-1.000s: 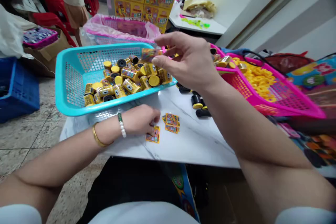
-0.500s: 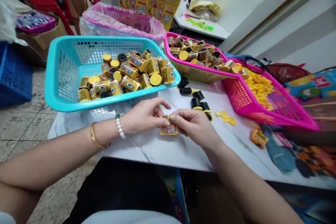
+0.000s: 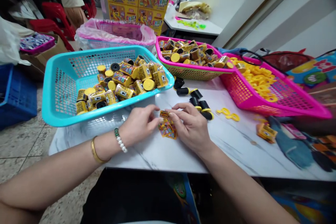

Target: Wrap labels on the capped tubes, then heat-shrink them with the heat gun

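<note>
Between the near rim of the turquoise basket [image 3: 60, 122] and the front edge of the bench [image 3: 231, 140] lie overlapping printed labels [image 3: 168, 129]. Right hand [image 3: 193, 126]: curled, thumb and forefinger apparently pinching the uppermost label. Left hand [image 3: 139, 124]: thumb and forefinger parted, apparently grasping nothing; contact uncertain. Sound handling probably requires a light pinch at the margin, the left thumb steadying the lower labels to prevent sliding or creasing.

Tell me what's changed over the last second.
The right hand has come down from above the turquoise basket to the printed cards, beside the left hand. A separate card has joined the others. Whether the right hand released its piece is unclear. Basket and black cylinders stayed put.
</note>
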`<state>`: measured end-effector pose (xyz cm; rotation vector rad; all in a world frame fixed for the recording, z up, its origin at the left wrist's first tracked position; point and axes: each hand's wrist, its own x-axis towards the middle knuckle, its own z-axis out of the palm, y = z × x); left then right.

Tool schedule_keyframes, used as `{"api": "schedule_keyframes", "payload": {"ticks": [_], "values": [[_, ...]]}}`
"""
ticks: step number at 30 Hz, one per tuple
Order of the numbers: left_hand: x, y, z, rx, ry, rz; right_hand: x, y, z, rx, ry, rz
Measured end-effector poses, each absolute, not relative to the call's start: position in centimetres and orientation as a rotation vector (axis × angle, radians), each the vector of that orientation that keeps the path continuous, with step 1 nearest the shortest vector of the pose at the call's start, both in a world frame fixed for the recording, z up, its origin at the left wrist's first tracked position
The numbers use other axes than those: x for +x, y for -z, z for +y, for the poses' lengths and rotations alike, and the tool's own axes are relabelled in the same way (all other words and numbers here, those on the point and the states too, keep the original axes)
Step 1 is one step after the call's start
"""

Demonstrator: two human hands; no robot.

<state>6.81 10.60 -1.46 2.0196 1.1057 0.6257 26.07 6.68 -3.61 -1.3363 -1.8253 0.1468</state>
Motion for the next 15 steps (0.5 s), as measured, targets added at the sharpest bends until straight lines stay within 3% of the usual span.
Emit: {"api": "schedule_keyframes", "payload": {"ticks": [4,10,15], "values": [[6.9,1.0,10.4,1.779,-0.733,1.059,26.1,2.8,6.8,-1.322,-0.41,-1.65],[7.2,0.3,10.7,1.344,-0.605,1.006,25.4,2.1,6.3,-1.348,-1.255,-1.33],[7.4,-0.2,10.1,1.238,-0.797,1.091,25.0,2.2,6.2,-1.409,-1.162,-1.255]]}}
